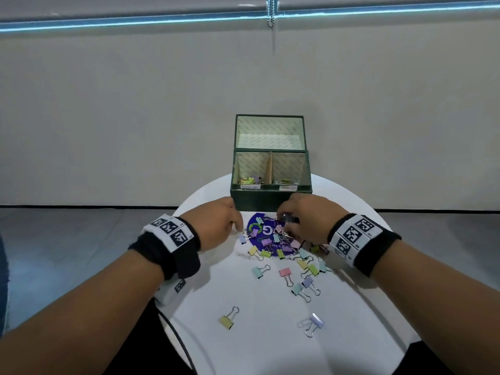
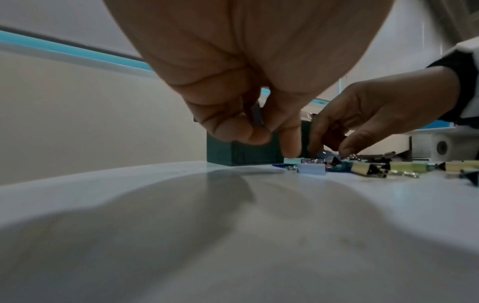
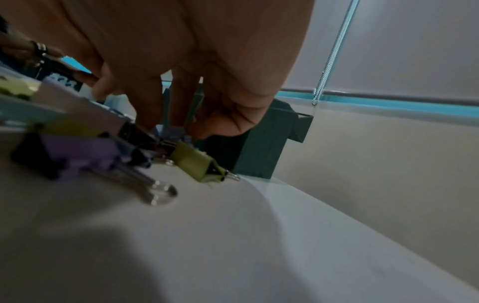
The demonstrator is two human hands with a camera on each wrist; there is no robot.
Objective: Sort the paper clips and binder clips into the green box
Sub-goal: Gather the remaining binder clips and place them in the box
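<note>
Dozens of pastel binder clips (image 1: 281,247) are lying scattered over the white round table (image 1: 243,347), most of them crowding a purple disc (image 1: 266,234) just in front of the green box (image 1: 270,197). Its 2 front compartments are already holding a few clips each. Each clip is looking light and stiff, with a smooth folded body and springy wire loops that are likely tangling with neighbours; taking one by the body or by a loop seems surest. Paper clips, if present in the heap, are too small to tell.

The left hand (image 1: 219,223) is reaching down at the heap's left edge, index fingertip (image 2: 291,151) touching a pale clip (image 2: 293,160), other fingers curled. The right hand (image 1: 308,217) is digging into the pile with curled fingers (image 3: 153,114); whether it is gripping a clip I cannot tell. The box's near wall is standing close behind both hands. 2 stray clips are lying nearer the person.
</note>
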